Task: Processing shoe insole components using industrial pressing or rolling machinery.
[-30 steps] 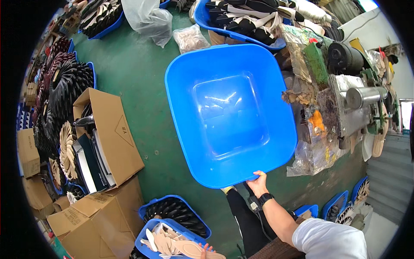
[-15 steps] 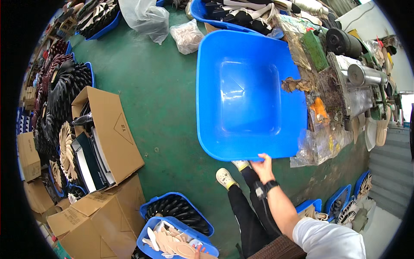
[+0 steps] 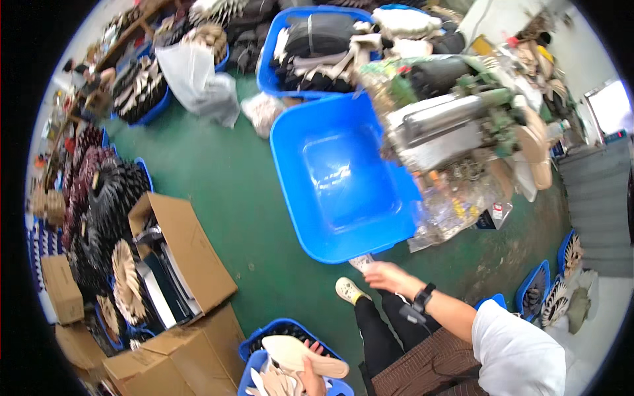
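Note:
My left hand [image 3: 310, 377] is at the bottom, closed around a beige shoe insole [image 3: 294, 355], with fingertips showing beyond its far edge. Directly below it, a blue tub of insoles [image 3: 274, 383] holds several more beige and white pieces. My right hand [image 3: 388, 277] hovers just below the near rim of a large blue tub [image 3: 343, 178] at the centre. Its fingers point left, slightly blurred, with nothing seen in them. The large tub has only bare blue plastic inside and leans beside the machine bench.
A machine with a metal cylinder [image 3: 442, 119] stands right of the tub. Cardboard boxes [image 3: 198, 264] and piles of black shoe parts [image 3: 119, 191] line the left. A filled blue bin [image 3: 271, 72] is behind the tub. Green floor [image 3: 231, 224] lies between.
My right hand has let go of the large tub's rim and moved slightly down and left. My left hand has lifted an insole above the small tub. The view has shifted.

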`<state>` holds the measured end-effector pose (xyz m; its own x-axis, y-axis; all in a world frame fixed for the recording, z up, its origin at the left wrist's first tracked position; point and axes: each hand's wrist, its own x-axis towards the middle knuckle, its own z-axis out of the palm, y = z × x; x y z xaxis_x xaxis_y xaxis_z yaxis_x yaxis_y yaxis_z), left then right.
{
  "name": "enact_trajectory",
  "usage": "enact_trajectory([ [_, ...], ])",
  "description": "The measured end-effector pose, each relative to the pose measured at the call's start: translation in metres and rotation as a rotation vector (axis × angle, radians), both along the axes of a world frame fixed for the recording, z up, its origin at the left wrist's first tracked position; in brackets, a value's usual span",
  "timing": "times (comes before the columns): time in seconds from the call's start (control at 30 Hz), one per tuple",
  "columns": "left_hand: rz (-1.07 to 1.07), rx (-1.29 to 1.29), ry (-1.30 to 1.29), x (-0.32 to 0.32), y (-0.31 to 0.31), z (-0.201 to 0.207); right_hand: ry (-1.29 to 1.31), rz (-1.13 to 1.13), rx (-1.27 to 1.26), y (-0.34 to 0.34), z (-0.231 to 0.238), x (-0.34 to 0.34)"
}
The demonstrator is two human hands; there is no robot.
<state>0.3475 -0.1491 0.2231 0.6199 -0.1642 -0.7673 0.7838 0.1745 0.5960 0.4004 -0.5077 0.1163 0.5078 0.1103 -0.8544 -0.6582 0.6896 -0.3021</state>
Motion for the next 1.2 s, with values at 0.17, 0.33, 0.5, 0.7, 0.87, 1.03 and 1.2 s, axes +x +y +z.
enact_trajectory([
  [0.17, -0.288, -0.056, -0.344, 0.053, -0.09, 0.092, -0.571, 0.528, 0.106, 0.027, 0.219, 0.004],
  [0.33, -0.617, 0.069, -0.59, 0.083, -0.21, 0.176, -0.749, 0.382, -0.588, -0.024, 0.304, -0.013],
  [0.5, -0.533, 0.144, -0.922, 0.106, -0.286, 0.205, -0.615, 0.201, -0.845, -0.115, 0.301, -0.045],
  [0.7, -0.673, 0.5, -1.028, 0.114, -0.305, 0.22, -0.575, -0.008, -0.81, -0.187, 0.278, -0.036],
  [0.87, -0.808, 0.563, -1.037, 0.112, -0.314, 0.237, -0.546, -0.033, -0.837, -0.221, 0.215, 0.04],
  [1.03, -0.889, 0.605, -1.091, 0.126, -0.317, 0.246, -0.446, 0.0, -0.873, -0.231, 0.263, 0.075],
  [1.2, -1.005, 0.41, -1.157, 0.157, -0.352, 0.261, -0.564, 0.573, -0.827, -0.252, 0.286, 0.024],
])
